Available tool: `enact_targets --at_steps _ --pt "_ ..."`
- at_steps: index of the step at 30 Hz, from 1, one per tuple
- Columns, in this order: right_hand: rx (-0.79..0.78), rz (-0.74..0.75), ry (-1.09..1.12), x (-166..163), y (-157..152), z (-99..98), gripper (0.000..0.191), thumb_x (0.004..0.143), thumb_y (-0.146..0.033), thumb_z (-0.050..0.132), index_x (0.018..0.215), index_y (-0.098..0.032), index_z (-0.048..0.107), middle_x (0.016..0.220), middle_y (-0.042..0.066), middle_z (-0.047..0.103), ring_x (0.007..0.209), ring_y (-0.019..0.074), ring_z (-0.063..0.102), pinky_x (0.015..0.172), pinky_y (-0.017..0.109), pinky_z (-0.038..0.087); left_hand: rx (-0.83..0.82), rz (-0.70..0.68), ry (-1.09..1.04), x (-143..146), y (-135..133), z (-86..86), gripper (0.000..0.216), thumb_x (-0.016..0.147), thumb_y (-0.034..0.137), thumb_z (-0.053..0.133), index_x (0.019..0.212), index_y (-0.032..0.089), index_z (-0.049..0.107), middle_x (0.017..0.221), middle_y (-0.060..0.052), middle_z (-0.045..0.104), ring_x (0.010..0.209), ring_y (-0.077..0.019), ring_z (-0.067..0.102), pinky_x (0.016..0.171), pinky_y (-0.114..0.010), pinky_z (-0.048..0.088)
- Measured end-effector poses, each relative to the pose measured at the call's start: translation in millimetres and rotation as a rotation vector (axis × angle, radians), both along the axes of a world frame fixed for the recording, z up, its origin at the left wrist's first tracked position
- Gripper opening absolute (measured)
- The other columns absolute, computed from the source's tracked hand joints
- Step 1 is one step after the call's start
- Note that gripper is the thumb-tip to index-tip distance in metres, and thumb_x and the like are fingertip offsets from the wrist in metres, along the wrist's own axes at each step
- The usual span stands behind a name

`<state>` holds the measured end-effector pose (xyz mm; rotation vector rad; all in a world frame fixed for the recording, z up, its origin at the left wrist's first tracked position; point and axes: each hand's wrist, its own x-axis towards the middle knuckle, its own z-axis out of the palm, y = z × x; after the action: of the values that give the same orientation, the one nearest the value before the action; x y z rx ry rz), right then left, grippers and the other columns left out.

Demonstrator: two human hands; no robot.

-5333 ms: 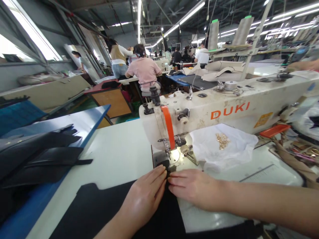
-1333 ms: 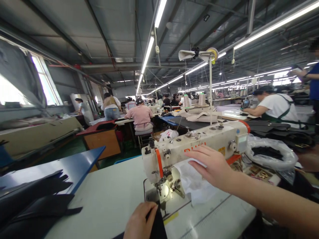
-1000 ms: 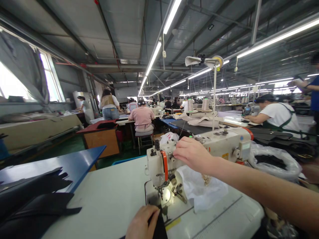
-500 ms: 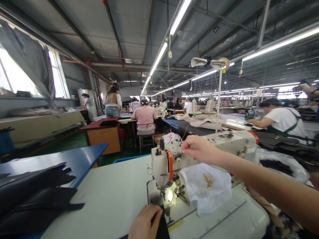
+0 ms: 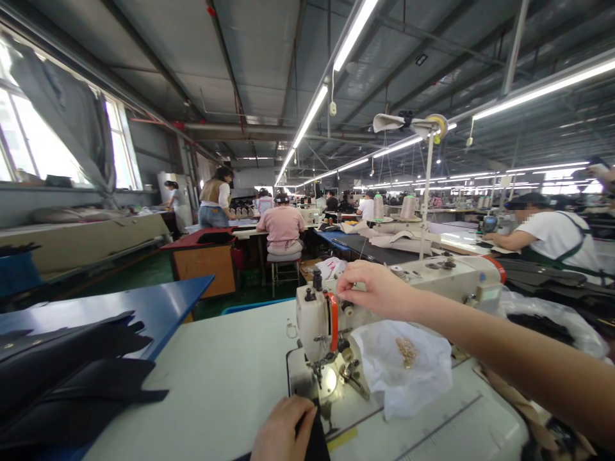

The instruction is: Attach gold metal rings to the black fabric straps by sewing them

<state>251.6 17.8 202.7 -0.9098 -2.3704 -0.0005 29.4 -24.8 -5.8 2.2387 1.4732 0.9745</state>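
A white sewing machine (image 5: 423, 282) stands on the pale table (image 5: 216, 365), its lamp lit over the needle plate (image 5: 329, 381). My right hand (image 5: 377, 291) reaches over the machine head, thumb and forefinger pinched near the tension knob (image 5: 346, 307); what they pinch is too small to name. My left hand (image 5: 281, 432) sits at the bottom edge, fingers curled on a black fabric piece (image 5: 317, 438) just in front of the needle. A white plastic bag (image 5: 408, 371) with small gold metal parts (image 5: 407, 351) lies under the machine arm.
Black leather pieces (image 5: 67, 378) are stacked on a blue table (image 5: 158, 304) at left. A thread stand (image 5: 425, 192) rises behind the machine. Other people sit at sewing tables ahead and at right; a clear bag (image 5: 552, 320) of dark pieces lies at right.
My right hand left the fabric, rose over the machine arm and moved left to the head, closing into a pinch. The left hand stayed on the black fabric. My view tilted upward.
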Motion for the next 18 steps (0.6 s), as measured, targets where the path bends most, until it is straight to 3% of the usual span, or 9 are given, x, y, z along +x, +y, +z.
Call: enact_targets --at_steps 18 --pt "-0.124 0.004 0.114 -5.9 19.4 -11.9 0.013 0.079 -0.009 0.057 0.072 -0.018 0.063 0.074 -0.001 0.059 0.073 0.0122 0.054 0.071 0.024 0.040 -0.079 -0.002 0.004 2.6 -1.4 2.7 0.024 0.087 0.024 0.044 0.077 0.021 0.065 0.083 -0.004 0.067 0.082 -0.0186 0.062 0.077 -0.029 0.048"
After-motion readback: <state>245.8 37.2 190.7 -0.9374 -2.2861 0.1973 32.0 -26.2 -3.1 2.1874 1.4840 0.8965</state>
